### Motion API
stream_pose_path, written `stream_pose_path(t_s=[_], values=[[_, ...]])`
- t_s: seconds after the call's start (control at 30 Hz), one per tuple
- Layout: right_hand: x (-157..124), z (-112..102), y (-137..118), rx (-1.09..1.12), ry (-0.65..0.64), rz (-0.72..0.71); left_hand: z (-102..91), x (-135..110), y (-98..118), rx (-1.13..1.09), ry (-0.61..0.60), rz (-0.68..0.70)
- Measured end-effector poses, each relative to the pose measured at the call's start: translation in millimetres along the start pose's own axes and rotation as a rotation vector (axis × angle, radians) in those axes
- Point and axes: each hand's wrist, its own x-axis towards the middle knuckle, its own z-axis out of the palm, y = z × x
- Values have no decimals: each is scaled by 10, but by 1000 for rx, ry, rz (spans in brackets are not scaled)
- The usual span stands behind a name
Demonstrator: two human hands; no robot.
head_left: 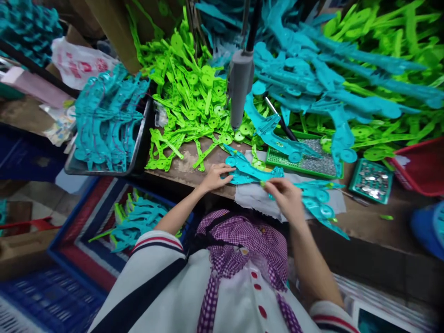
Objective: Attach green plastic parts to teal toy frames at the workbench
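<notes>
Turquoise part [252, 173] near green tray [277, 159] of silvery bits [314, 164]; tub [143, 138]: turquoise pieces [107, 125].

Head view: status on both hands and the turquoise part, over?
Left hand at left end of turquoise part. Right hand near the right end, pinching small green piece. Grey hanging tool beyond, apart from both hands.

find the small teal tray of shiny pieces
In the head view, the small teal tray sits on the bench at right, between the green tray and the red bin.
</notes>
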Motion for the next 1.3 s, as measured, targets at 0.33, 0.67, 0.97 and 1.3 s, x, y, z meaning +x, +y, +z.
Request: stream_pose_path(t_s=[0.33,0.67,0.97,1.3], values=[[299,739,79,-236,-139,-200,-71,-276,42,-61,-10,17],[371,978,161,-420,-227,-200,-48,-229,-7,-128,13,24],[383,980,96,-552,-311,-274,-36,-243,-24,-129,32,12],[317,1015,63,-721,-357,-390,-3,-282,-66,-69,36,32]])
